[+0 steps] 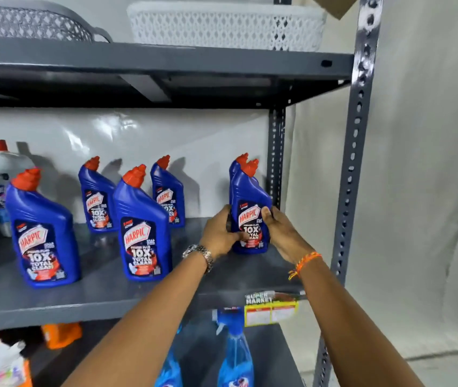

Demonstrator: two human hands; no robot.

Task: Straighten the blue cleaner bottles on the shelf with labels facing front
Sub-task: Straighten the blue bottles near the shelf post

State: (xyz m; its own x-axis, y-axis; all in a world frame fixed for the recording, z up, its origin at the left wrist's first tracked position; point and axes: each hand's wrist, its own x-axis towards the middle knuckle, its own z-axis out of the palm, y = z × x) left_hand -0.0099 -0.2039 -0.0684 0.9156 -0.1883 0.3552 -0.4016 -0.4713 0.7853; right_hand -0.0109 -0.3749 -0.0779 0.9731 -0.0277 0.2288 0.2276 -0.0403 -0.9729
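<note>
1. Blue cleaner bottles stand on the grey shelf (110, 300); the one being handled, the held bottle (250, 196), sits upright between both hands at the right end, label turned to the front.
2. Left hand (218, 233) wraps its side with the thumb laid across the lower label; right hand (281, 233) presses the opposite side, fingers curled round it. Both are closed on it.
3. Just behind the held bottle a rear bottle (234, 166) shows only its shoulder and red cap.
4. Away to the left of the hands stand four more: a near-left bottle (141, 227), a far-left bottle (43, 233) and two back bottles (98, 196) (168, 191), all with labels roughly forward but staggered in depth.
5. I'd judge this the squaring-up of the right-end bottle, nearly done.
6. Next move likely calls for letting go and reaching left to line up the others.
</note>
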